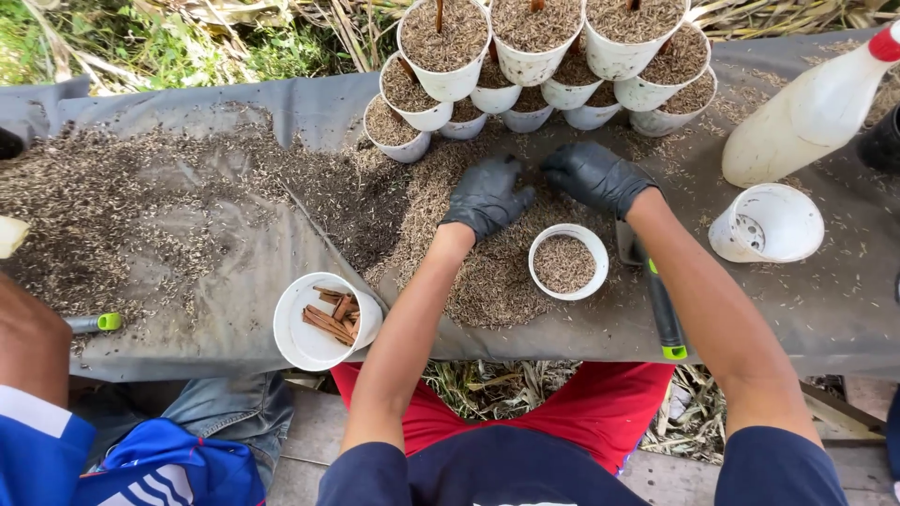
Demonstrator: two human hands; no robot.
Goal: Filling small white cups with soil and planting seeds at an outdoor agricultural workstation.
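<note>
1. Black rubbery gloves cover both my hands. My left hand (487,195) lies palm-down with fingers curled loosely into the heap of husk (478,253), holding nothing that I can see. My right hand (593,175) is beside it, fingers bent down into the same heap, nearly touching the left; whether it pinches any husk I cannot tell.
2. I judge the step in hand to be gathering the loose husk toward the small white pot (568,262), which stands just below my hands and is already filled close to its rim.
3. The next move, as I read it, calls for a cupped, two-handed scoop kept low over the pot, since the husk is light, dry and spills easily.
4. A trowel (656,300) with a dark handle and green end lies under my right forearm, touching the grey sheet that covers the counter (825,309).
5. Further out: stacked white pots (544,66) full of husk at the far edge, an empty white pot (769,223) on its side, a pale spray bottle (806,117), and a white cup of brown wood strips (328,320) near the counter's front edge.
6. Another person's arm (33,347) shows at the left.
</note>
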